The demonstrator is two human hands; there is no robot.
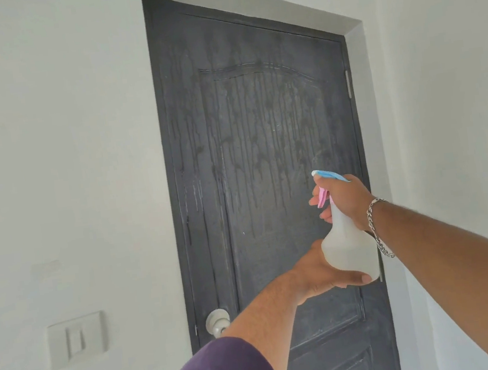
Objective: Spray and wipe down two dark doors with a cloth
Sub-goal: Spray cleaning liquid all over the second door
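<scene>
Right hand [346,200] grips the neck of the translucent plastic spray bottle [347,246]; left hand [318,271] cups its light, slippery base, dark wet door [248,153] ahead

white plastered wall [56,146] on the left, carrying a pale switch plate [77,339] low down. a second white wall [451,82] on the right. light grey door surround [248,3] recessed between them. even, soft daylight.

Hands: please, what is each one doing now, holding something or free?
Left hand: grips the base of the spray bottle.
Right hand: grips the bottle's neck, fingers by the pink trigger.
</scene>
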